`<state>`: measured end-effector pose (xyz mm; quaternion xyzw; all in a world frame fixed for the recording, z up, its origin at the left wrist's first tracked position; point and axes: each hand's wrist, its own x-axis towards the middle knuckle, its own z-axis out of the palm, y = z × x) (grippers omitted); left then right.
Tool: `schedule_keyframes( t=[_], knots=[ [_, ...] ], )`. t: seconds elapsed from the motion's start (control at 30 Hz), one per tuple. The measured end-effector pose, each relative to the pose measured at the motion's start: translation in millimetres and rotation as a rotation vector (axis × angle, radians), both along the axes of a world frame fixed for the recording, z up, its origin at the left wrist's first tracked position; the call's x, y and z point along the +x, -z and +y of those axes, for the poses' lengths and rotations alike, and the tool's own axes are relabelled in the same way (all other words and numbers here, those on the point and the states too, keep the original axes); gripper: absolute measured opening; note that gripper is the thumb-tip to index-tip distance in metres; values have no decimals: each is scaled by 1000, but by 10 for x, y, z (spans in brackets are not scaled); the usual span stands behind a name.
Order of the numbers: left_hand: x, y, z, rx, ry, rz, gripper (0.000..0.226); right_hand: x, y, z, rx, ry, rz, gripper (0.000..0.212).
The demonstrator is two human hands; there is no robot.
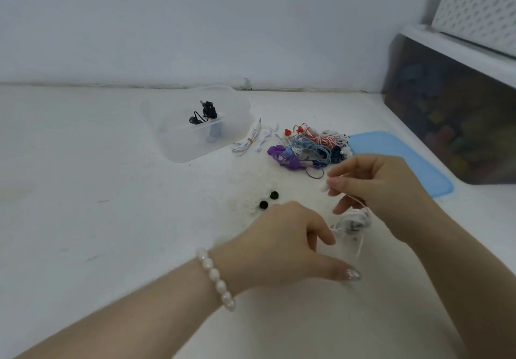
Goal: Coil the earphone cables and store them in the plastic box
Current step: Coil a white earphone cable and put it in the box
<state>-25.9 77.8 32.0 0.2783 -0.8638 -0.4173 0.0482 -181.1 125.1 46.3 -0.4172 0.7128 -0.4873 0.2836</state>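
My right hand [374,188] pinches the end of a white earphone cable [353,220] between thumb and fingertips, and the cable hangs down from it in a blurred bundle. Just left of that bundle is my left hand [282,244], fingers loosely curled and thumb stretched out; I cannot tell whether it touches the wire. The clear plastic box [178,146] stands farther back on the white table, with a coiled black earphone [206,112] inside. To the box's right lie a coiled white earphone [248,142] and a tangled pile of coloured earphones [307,147].
Two small black ear tips [268,200] lie on the table ahead of my left hand. A blue lid [402,157] rests at the right beside the pile. A dark storage bin [452,112] stands along the right edge, the wall behind.
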Motion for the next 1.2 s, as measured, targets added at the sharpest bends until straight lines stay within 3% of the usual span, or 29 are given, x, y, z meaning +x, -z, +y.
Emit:
schedule_keyframes(
  t=[0.13, 0.23, 0.47, 0.63, 1.03, 1.13, 1.2],
  knots=[
    [-70, 77, 91, -50, 51, 65, 23, 73, -112, 36, -108, -59, -267, 5],
    [-64, 80, 82, 25, 67, 129, 12, 89, -155, 54, -135, -79, -395, 12],
    [37, -177, -56, 614, -81, 331, 30, -101, -151, 68, 11, -5, -164, 10],
    [113, -225, -231, 564, -134, 359, 14, -107, -152, 92, 163, -81, -23, 8],
    [154, -252, -411, 737, -247, 543, 14, 8, -30, 45, 466, -231, 195, 7],
    [143, -240, -397, 848, -237, 572, 19, -23, 1, 41, 416, -153, 259, 23],
    [148, -239, -399, 882, -226, 584, 20, -7, -10, 18, 219, -51, 248, 30]
  ],
)
